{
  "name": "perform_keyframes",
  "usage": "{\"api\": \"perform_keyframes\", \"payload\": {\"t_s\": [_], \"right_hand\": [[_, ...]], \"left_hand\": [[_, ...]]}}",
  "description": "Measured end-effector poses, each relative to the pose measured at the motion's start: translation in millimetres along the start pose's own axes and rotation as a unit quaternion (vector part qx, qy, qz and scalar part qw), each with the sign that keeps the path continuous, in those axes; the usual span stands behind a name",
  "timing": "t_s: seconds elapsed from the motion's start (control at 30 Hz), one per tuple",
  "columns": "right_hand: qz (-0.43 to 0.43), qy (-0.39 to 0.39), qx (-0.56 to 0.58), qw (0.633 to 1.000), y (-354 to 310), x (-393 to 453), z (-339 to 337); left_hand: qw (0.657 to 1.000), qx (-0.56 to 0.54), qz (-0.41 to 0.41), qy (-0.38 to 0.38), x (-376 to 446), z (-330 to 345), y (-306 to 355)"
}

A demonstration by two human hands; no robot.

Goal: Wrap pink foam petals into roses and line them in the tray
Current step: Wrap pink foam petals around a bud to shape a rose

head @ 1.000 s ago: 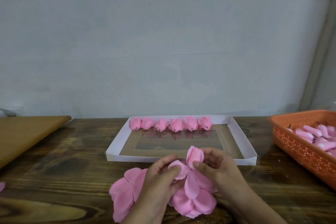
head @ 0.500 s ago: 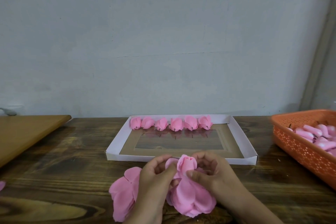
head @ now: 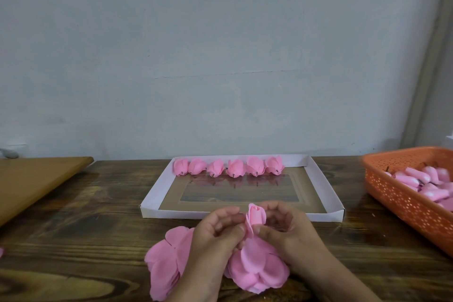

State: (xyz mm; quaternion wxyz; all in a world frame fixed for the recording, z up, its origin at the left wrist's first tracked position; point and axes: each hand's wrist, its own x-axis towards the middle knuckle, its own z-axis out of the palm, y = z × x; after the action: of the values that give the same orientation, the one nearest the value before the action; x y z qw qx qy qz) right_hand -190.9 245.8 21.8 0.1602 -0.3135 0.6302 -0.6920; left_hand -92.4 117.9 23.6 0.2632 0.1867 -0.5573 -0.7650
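Both hands meet just before the tray point(head: 326, 180): the left hand point(head: 218, 233) and right hand point(head: 286, 228) curl their fingers around a pink rose bud point(head: 256, 216), pinching it above loose petals point(head: 257, 270) on the tabletop point(head: 98, 216).

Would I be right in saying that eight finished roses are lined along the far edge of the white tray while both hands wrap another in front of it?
Not quite: the head view shows six finished roses along the far edge of the white tray, not eight. Both the left hand and right hand do wrap another rose in front of it.
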Motion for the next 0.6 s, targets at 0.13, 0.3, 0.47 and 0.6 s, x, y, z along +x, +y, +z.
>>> {"api": "perform_keyframes", "payload": {"t_s": [0.13, 0.3, 0.47, 0.6], "right_hand": [[-0.005, -0.014, 0.025, 1.000, -1, 0, 0], [-0.007, -0.057, 0.063, 0.996, -7, -3, -2], [-0.003, -0.085, 0.087, 0.993, -12, -4, -1], [0.000, -0.093, 0.081, 0.992, -12, -5, -1]], "left_hand": [[0.998, 0.044, 0.037, -0.003, 0, 0, -2], [0.995, 0.066, 0.073, -0.024, -4, 0, 1], [0.993, 0.075, 0.086, -0.030, -4, 1, 2], [0.990, 0.090, 0.097, -0.050, -6, 1, 4]]}}
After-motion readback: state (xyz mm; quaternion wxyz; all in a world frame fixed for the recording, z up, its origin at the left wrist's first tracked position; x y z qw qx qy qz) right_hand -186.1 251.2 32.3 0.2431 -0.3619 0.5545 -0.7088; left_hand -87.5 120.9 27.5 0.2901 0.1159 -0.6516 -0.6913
